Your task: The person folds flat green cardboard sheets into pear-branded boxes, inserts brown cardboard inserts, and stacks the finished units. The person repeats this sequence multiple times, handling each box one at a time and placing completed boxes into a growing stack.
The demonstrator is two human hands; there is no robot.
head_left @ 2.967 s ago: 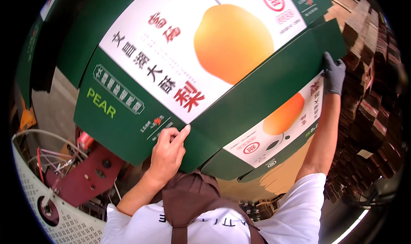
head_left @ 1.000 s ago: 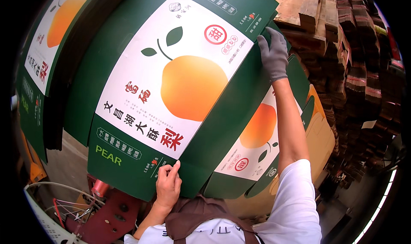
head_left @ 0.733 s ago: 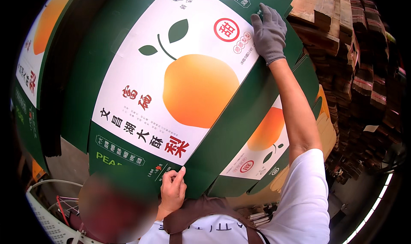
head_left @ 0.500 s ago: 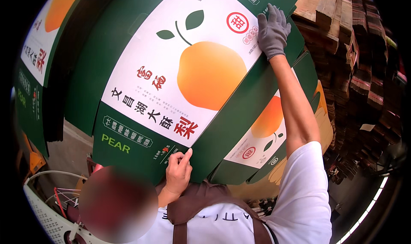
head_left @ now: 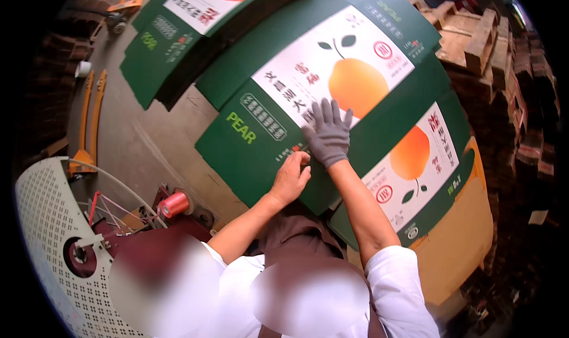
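- A green cardboard carton sheet [head_left: 358,80], printed with a white panel and a yellow-orange fruit, is lying flat and slanted before the person, under both hands; its inside is staying hidden.
- The right hand [head_left: 329,138], in a grey glove, is resting open on the sheet, its fingers spreading over the near corner of the white panel.
- The left hand [head_left: 290,178], bare, is lying just beside the glove over the sheet's near part, fingers curling loosely; whether it is gripping anything, one cannot tell.
- A second white panel [head_left: 412,160] with an orange fruit is showing right of the sheet's main print; whether it is belonging to the same sheet, one cannot tell.
- A tan cardboard board [head_left: 453,243] is jutting out along the sheet's near right side.
- Left of the sheet, a second green carton stack [head_left: 178,27] is standing, a gap narrowing between them toward the far end.
- Grey floor [head_left: 160,136] is showing along the sheet's left edge.
- Farther left of the sheet, a pale perforated machine casing [head_left: 50,219] is holding a maroon hub [head_left: 82,256] in its round opening; a red spool [head_left: 176,204] is sitting nearer the sheet.
- Wooden pallets [head_left: 468,36] are standing beyond the sheet's right end.
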